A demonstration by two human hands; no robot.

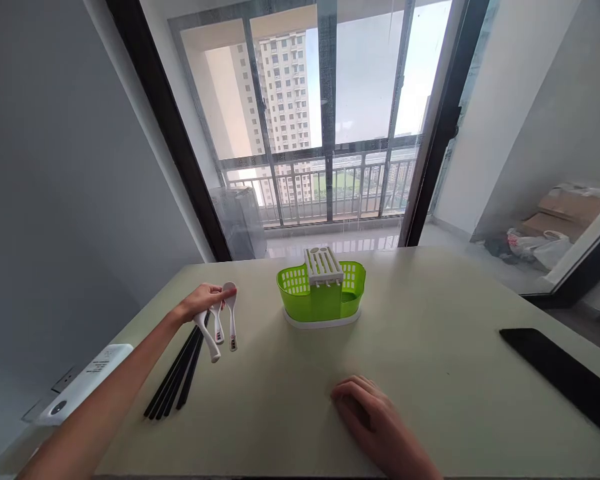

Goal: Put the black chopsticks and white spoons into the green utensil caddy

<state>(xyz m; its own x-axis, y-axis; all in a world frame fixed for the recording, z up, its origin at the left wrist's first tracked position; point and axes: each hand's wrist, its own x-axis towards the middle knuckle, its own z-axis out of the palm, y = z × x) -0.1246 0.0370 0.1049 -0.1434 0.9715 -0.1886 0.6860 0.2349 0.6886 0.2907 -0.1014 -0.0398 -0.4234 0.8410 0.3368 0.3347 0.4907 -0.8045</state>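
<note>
At the left of the table, my left hand (203, 301) reaches over a group of white spoons. Its fingers are closed at the bowl of the rightmost white spoon (232, 320), whose handle points toward me. A second white spoon (219, 327) lies just left of it, partly covered by the fingers. A thicker white handle (209, 339) sticks out from under the palm; its other end is hidden. Several black chopsticks (177, 380) lie side by side below this hand. My right hand (367, 420) rests on the table near the front edge, fingers curled, nothing visible in them.
A green basket (300, 308) with a white slotted top (324, 265) and white base stands at the table's back middle. A flat black object (560, 373) lies at the right. A white box-shaped device (93, 380) is by the left wall. Glass doors (325, 127) rise behind the table (430, 320).
</note>
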